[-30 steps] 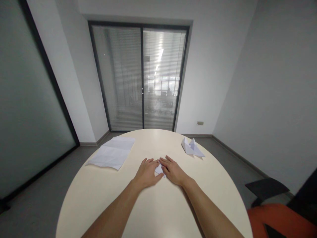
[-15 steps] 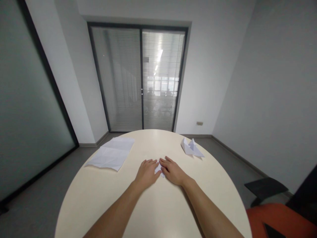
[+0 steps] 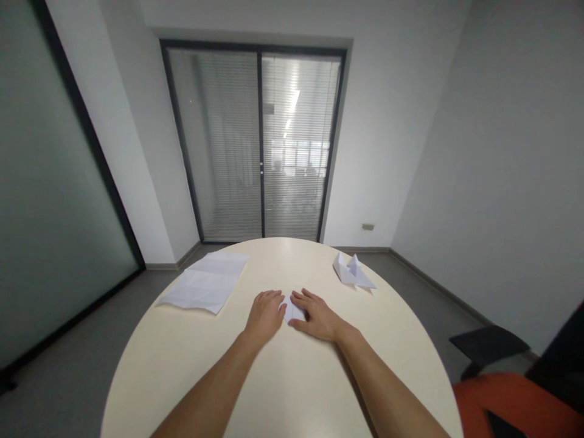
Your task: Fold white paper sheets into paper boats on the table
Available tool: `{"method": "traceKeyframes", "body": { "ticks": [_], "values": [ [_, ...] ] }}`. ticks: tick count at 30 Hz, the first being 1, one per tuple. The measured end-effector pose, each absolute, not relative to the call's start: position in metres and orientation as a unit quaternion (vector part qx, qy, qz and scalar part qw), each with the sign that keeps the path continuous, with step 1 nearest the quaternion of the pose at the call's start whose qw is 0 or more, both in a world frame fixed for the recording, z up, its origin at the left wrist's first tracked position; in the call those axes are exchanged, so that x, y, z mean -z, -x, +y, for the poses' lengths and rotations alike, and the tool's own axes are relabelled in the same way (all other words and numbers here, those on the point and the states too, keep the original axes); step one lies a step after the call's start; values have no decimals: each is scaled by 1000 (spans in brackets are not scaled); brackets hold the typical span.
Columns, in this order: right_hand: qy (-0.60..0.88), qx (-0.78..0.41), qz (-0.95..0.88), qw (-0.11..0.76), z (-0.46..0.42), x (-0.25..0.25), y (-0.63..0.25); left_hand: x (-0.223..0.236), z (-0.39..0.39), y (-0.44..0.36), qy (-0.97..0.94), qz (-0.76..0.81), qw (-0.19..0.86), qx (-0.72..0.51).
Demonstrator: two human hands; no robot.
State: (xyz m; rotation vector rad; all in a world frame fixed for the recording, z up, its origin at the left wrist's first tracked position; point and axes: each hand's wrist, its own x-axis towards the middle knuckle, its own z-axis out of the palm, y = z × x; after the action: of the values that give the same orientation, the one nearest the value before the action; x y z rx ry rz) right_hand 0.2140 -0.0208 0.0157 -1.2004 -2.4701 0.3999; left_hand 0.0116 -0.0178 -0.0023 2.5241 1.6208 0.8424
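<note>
A small piece of folded white paper [image 3: 293, 311] lies on the table between my two hands. My left hand [image 3: 266, 316] rests at its left edge, fingers stretched forward and thumb beside the paper. From the other side, my right hand [image 3: 318, 316] lies over the paper's right part, with thumb and fingers spread apart and touching it. Part of the paper is hidden under the right hand. Toward the right edge of the table stands a folded white paper boat [image 3: 353, 272].
The round cream table [image 3: 283, 389] carries a creased white paper sheet [image 3: 207, 283] at the left. An orange chair [image 3: 520, 401] with a black armrest [image 3: 490, 339] is at the lower right. Beyond the table is a glass door [image 3: 214, 152] with blinds.
My left hand has shifted slightly left. My right thumb has spread away from the fingers toward me, and more of the small folded paper shows between the hands.
</note>
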Motion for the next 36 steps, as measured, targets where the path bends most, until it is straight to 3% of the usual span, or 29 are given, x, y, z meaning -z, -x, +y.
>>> {"method": "traceKeyframes", "body": {
  "ticks": [6,13,23,36],
  "values": [
    [380,-146,-874,266,-19,-14,-214,2,-17,-11,-792,509,72,-330],
    [395,-162,-853,299,-20,-9,-214,4,-11,-14,-757,495,129,-406],
    [371,-97,-840,384,-15,-16,-211,-7,-14,-15,-740,456,68,-489],
    [369,-47,-826,423,-17,-25,-210,-13,-23,-19,-732,480,53,-481]
  ]
}}
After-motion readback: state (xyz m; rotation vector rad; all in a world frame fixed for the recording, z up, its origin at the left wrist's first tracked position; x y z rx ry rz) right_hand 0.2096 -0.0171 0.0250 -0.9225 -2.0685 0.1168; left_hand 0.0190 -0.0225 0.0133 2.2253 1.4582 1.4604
